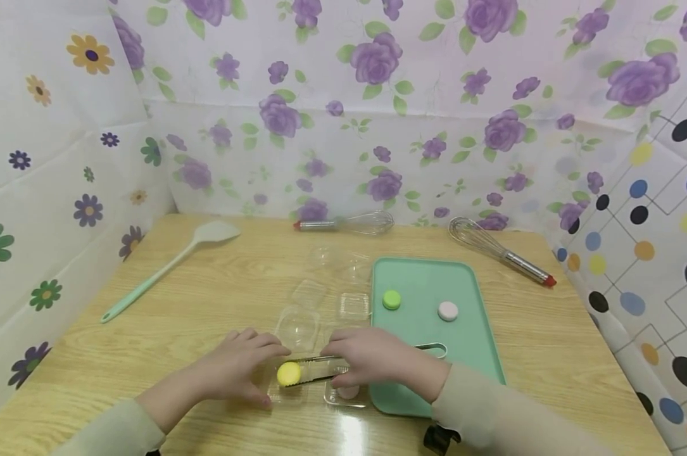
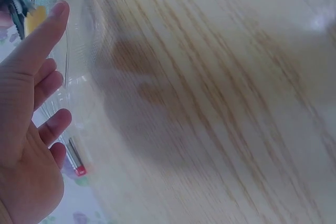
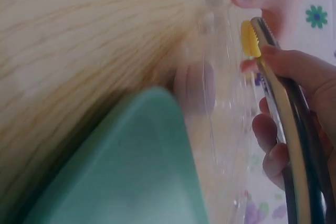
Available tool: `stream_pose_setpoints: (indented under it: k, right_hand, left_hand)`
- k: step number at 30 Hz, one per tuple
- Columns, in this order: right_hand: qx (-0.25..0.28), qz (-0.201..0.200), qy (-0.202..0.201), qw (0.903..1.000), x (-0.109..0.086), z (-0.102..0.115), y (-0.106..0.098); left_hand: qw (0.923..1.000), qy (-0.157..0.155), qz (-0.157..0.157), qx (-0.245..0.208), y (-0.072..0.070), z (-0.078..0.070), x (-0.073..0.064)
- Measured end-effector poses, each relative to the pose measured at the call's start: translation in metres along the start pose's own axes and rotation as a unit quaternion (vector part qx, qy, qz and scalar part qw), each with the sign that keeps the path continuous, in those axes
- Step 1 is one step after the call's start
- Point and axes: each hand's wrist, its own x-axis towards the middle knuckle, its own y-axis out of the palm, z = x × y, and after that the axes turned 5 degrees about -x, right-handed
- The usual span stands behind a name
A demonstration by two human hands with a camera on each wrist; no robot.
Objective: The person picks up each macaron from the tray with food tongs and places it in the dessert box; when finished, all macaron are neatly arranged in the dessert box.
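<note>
My right hand (image 1: 371, 358) grips metal tongs (image 3: 289, 119), whose serrated tips pinch a yellow macaron (image 1: 289, 373). The macaron is over a clear plastic box (image 1: 289, 399) in the head view; whether it touches the box I cannot tell. Beside that box on the left is my left hand (image 1: 237, 367), fingers spread and holding nothing; its fingertips are close to the box. A second clear box (image 1: 349, 405), partly under my right hand, contains a pale pink macaron (image 1: 349, 392). On the green tray (image 1: 423, 275) lie a green macaron (image 1: 391, 299) and another pale pink macaron (image 1: 448, 311).
More clear plastic packaging (image 1: 297, 326) lies behind the hands, left of the tray. One whisk (image 1: 366, 223) is along the back edge, another whisk (image 1: 503, 250) at the back right. A pale green spatula (image 1: 166, 269) lies at the left. Patterned cloth (image 1: 343, 145) surrounds the table.
</note>
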Motion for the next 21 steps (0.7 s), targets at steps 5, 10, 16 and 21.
stream_pose_setpoints:
  k: [5,10,16,21]
  right_hand:
    - [-0.021,0.017,0.016,0.9995,0.010,0.010,0.000]
    - [-0.031,0.040,0.033,0.9982,0.014,0.014,0.001]
    - [-0.029,0.057,0.049,0.9968,0.017,0.016,0.003]
    - [-0.023,0.065,0.055,0.9961,0.018,0.018,0.001]
  left_hand:
    - [1.0000,-0.006,0.002,-0.004,0.000,0.000,0.000]
    - [1.0000,-0.008,-0.003,-0.003,0.000,0.000,0.001]
    - [0.9999,-0.011,-0.002,-0.005,0.000,0.000,0.000]
    - [0.9999,-0.012,0.000,-0.009,-0.001,-0.001,-0.001]
